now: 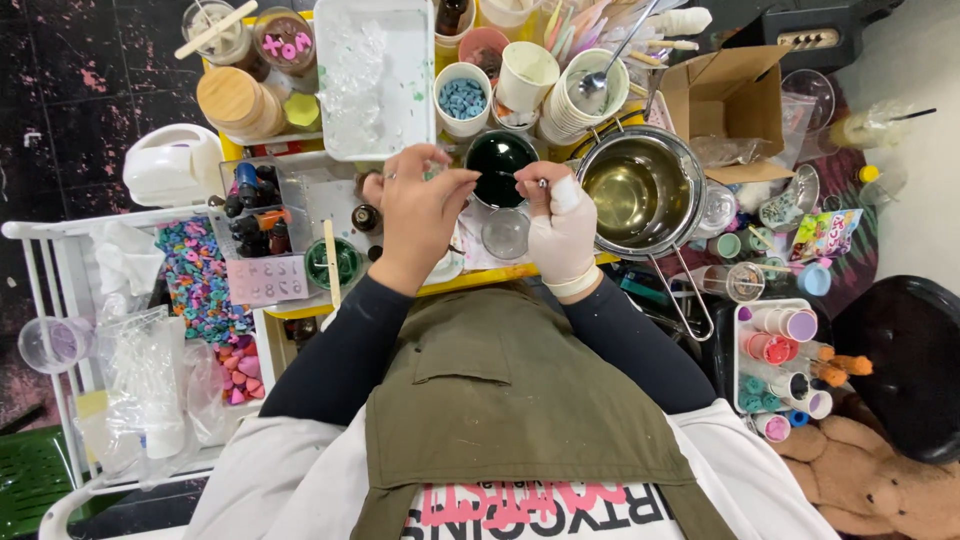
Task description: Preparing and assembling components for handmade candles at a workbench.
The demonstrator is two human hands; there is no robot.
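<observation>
Dark green liquid fills a small round cup (499, 163) that sits just beyond the fingertips of both hands, between them and a little farther from the body. Nearest the body, an olive apron (520, 400) covers the chest, with black sleeves running out to the hands. The left hand (420, 215) is bare, with a ring on one finger; its fingers are curled in and pinched narrow on something small and clear, too small to tell what. The right hand (562, 232) wears a whitish glove, its fingers pinched tight on a thin metal stick (528, 182) whose tip points toward the left fingertips, just at the near rim of the green cup. Below the fingertips of both hands, a clear empty cup (506, 233) stands on the yellow tray (470, 281). Just beside the right knuckles, on the outer side, a steel pot (640, 190) holds pale yellowish liquid. To the outer side of the left wrist lie a small green dish (334, 262) and a rack of little dye bottles (255, 205). Beyond the fingers, past the green cup, stand a white cup of blue beads (462, 98), a stack of paper cups (580, 100) holding a spoon, and a white tray (385, 75).
</observation>
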